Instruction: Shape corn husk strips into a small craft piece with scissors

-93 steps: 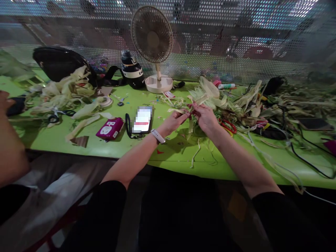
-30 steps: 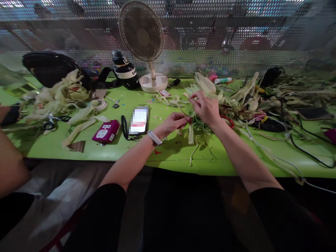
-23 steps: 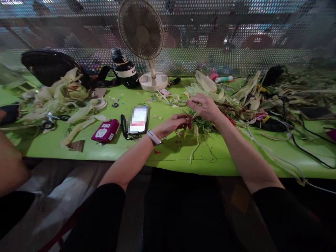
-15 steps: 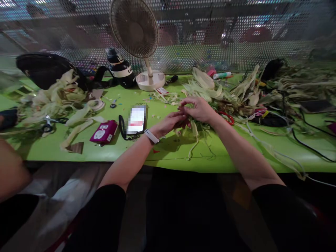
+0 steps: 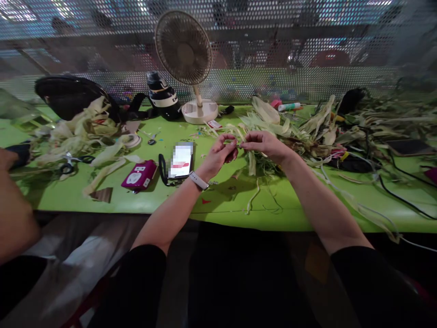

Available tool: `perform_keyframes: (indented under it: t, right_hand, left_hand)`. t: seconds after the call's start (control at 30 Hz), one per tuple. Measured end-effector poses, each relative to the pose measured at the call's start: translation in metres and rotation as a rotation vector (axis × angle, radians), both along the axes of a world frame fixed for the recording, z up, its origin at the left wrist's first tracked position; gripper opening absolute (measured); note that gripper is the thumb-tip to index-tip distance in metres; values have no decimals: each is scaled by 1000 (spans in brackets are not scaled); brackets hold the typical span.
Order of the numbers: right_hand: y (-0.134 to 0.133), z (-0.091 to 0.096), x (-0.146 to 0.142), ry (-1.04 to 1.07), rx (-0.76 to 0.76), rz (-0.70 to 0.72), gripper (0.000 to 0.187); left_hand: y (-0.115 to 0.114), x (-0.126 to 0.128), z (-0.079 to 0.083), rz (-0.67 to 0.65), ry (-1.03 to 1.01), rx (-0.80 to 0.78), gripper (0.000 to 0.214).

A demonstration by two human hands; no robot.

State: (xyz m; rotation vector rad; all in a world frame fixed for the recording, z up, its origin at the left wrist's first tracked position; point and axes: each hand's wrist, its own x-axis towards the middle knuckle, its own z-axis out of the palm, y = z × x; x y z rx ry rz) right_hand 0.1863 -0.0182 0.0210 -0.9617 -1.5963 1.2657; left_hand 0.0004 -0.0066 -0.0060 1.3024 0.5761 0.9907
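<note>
While the left hand (image 5: 221, 155) and the right hand (image 5: 265, 145) are slightly apart over the middle of the green desk (image 5: 68, 196), their pinched fingertips nearly meet on a thin, pale green strip (image 5: 238, 145). Both ends of the strip are hidden behind the fingers, and it is too small for its edges to be made out. Beyond and right of the right hand, a heap of husks (image 5: 307, 132) spreads toward the desk's far edge; its stems and dark bits tangle too closely to tell apart, and the forearm covers part of it. The heap runs on toward the desk's right end, which is cut off, as is the left.

Near the far edge, a capped black bottle (image 5: 167, 109) stands beside the fan (image 5: 184, 50), its dark wall hiding whatever is inside. To its left slumps a black bag (image 5: 68, 93), partly covered by pale husks (image 5: 85, 123), its contents out of sight. The phone (image 5: 182, 159) near the left wrist has a blurred screen. At the left end, another person's arm (image 5: 17, 209) is cut off, and shapes behind the mesh (image 5: 290, 86) stay indistinct.
</note>
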Motion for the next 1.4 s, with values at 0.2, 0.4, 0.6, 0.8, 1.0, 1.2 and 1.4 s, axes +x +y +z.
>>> perform_keyframes:
  t: [0.2, 0.4, 0.6, 0.8, 1.0, 1.2, 1.4]
  right_hand:
    - [2, -2, -2, 172, -122, 31, 38]
    - [-1, -1, -9, 352, -255, -31, 32]
    - [-4, -1, -10, 414, -276, 40, 32]
    - [-2, -6, -11, 402, -266, 4, 30]
    - [0, -9, -12, 368, -313, -62, 31]
    - [0, -8, -9, 310, -244, -122, 34]
    - [-3, -4, -15, 322, -157, -240, 47]
  left_hand:
    - [-3, 0, 4, 5, -31, -15, 32]
    - [-2, 1, 2, -46, -46, 9, 32]
    - [2, 2, -4, -92, -70, 38, 33]
    - [-1, 3, 1, -85, -69, 37, 38]
    - [-2, 4, 2, -87, -66, 30, 40]
    - [-2, -1, 6, -61, -37, 39, 37]
    - [11, -7, 7, 107, -92, 3, 26]
